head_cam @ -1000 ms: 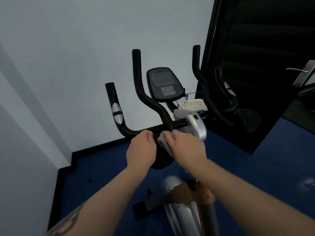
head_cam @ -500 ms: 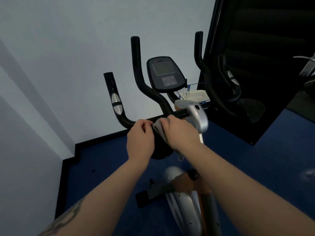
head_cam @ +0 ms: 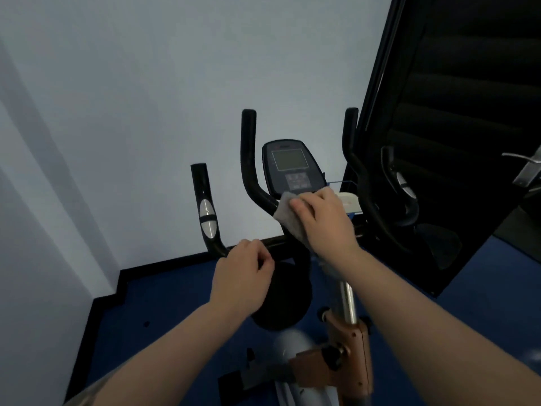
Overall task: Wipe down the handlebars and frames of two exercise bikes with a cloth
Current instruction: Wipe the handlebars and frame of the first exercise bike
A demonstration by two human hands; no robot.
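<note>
An exercise bike stands before me, with black handlebars (head_cam: 248, 159), a dark console (head_cam: 291, 168) and an orange and silver frame (head_cam: 347, 373). My right hand (head_cam: 325, 221) presses a grey cloth (head_cam: 288, 213) against the inner left handlebar, just below the console. My left hand (head_cam: 241, 272) hovers at the horizontal crossbar (head_cam: 278, 244) with fingers loosely curled and nothing in them. The outer left grip carries a silver sensor pad (head_cam: 207, 219). The right handlebars (head_cam: 360, 183) stand against the dark panel.
A pale wall (head_cam: 146, 112) with black skirting runs close behind the bike. At the right stands a tall black panel (head_cam: 468, 127). A white box (head_cam: 349, 202) sits behind the console. Blue floor (head_cam: 164, 312) lies around the bike. A metal lever handle (head_cam: 524, 165) shows at far right.
My right hand has carried the cloth up from the crossbar to the inner left handlebar below the console. My left hand has loosened its grip on the crossbar.
</note>
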